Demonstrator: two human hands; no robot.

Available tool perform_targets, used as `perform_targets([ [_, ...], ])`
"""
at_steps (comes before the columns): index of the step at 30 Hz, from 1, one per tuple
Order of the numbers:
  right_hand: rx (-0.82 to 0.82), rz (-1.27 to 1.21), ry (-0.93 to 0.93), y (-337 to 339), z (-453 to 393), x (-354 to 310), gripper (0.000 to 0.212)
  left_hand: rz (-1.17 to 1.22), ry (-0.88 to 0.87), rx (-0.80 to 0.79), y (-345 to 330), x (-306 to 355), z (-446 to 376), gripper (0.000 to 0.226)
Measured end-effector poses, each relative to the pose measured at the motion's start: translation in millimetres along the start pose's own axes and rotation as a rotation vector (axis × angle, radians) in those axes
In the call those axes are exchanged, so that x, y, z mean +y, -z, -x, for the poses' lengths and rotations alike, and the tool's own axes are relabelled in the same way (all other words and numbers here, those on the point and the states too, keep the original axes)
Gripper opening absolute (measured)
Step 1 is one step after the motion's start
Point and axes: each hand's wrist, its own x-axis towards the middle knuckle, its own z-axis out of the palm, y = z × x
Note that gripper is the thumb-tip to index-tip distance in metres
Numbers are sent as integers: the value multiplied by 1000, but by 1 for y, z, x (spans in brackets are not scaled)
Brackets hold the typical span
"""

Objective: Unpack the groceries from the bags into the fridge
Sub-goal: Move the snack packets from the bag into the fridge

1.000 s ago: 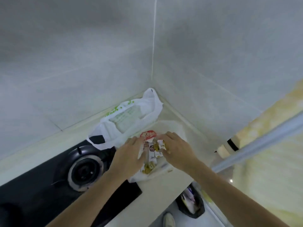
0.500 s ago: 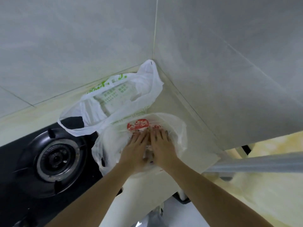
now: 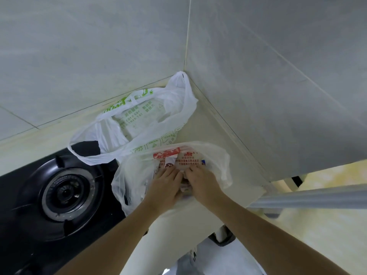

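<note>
the left hand [image 3: 165, 186] and right hand [image 3: 201, 184] lie side by side inside the mouth of the clear bag [image 3: 216, 157], knuckles up, fingers bent down over a bunch of small packets [image 3: 185, 188]; they seem to be gathering them, but the fingertips are buried, so how firm the hold is i cannot tell. a second ago the hands were apart with the packets showing plainly between them, and half a second ago they had closed in together; now they sit a touch deeper, and the view has swung down and nearer. i judge the grab is nearly made and the lift out is next, so unpacking of this bag is barely begun

going by size: the table [image 3: 200, 124] runs into the tiled corner, the black hob [image 3: 23, 195] with its burner [image 3: 66, 192] is at the left, the white bag [image 3: 143, 124] with green print slumps in the corner, half on the hob edge, and the clear bag lies just in front, touching it. a red-printed packet [image 3: 166, 153] shows through the clear film above the fingers

the fridge is nowhere in view. what the white bag holds is hidden by its folds. the packets under the hands are mostly covered, their number and kind unclear. the print is too small to read. a grey bar [image 3: 307, 197] at the right is cut off by the frame
</note>
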Motion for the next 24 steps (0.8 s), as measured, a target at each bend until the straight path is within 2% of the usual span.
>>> perform_targets([
  [2,-68,-65,-17,8,2,-4,11,27,-20,39,12,-1,2,29],
  [4,-61,-160,-50,17,6,-11,10,58,-10,39,31,-1,3,20],
  [7,61,-393,-114,40,14,-27,21,139,17,23,72,-3,7,15],
  [9,158,-569,-127,65,19,-43,25,207,15,35,111,-4,9,22],
  [12,284,-759,-212,121,36,-71,21,293,-64,84,180,1,9,18],
  [15,465,-867,-217,184,70,-92,17,369,-174,109,251,18,0,15],
  [19,697,-1025,-275,267,143,-108,24,437,-310,147,325,66,-27,19],
  [21,809,-1032,-325,299,194,-106,17,484,-396,158,350,108,-43,22],
  [24,944,-988,-426,339,286,-103,17,542,-568,136,372,190,-57,29],
])
